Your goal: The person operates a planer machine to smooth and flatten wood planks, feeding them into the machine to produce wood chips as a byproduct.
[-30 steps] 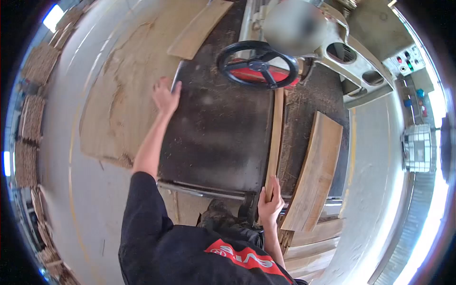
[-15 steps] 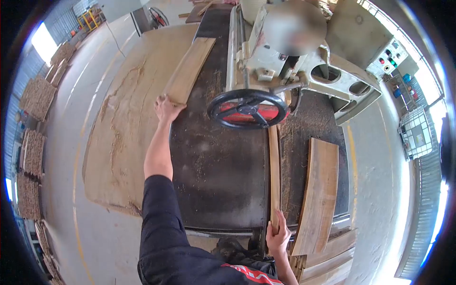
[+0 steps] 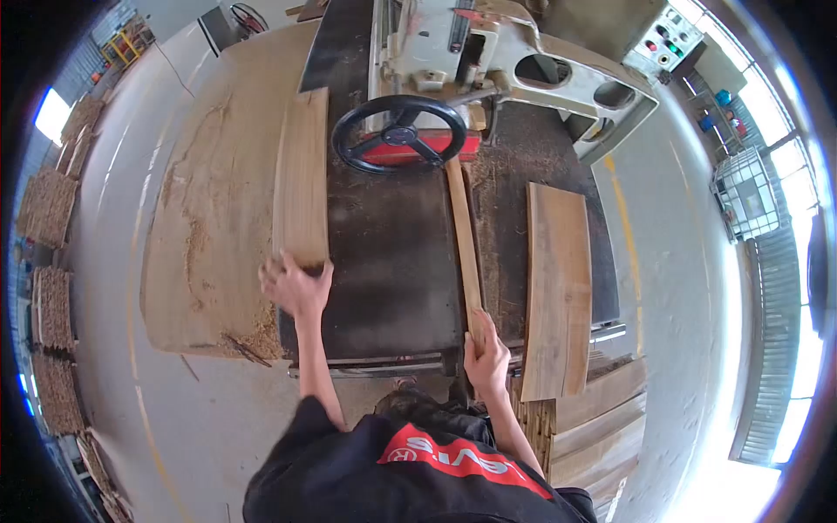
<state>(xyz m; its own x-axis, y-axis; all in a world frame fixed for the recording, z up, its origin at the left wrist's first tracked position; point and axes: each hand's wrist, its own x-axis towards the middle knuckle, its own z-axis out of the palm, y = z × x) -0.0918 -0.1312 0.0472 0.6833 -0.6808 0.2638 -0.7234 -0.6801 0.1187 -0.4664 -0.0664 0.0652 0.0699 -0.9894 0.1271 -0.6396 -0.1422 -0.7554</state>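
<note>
My left hand (image 3: 296, 286) grips the near end of a wide wooden board (image 3: 301, 183), its fingers spread over the end and the thumb at the right edge. The board lies along the left side of the dark machine table (image 3: 392, 261), partly over the big light-brown sheet. Closed around the near end of a narrow wooden strip (image 3: 465, 244) is my right hand (image 3: 488, 353). The strip runs straight forward, and its far end is hidden under the red guard (image 3: 418, 148) behind the black handwheel (image 3: 399, 135).
Another wide board (image 3: 558, 288) rests on the table's right side, above a stack of boards (image 3: 602, 418). Sawdust lies on the large brown sheet (image 3: 209, 200) and the table. A control panel (image 3: 667, 41) stands at the back right, and wood stacks (image 3: 52, 205) line the left.
My left hand has drawn the wide board back toward my body, and the board now points straighter forward. The right hand stays on the strip. The camera view has shifted.
</note>
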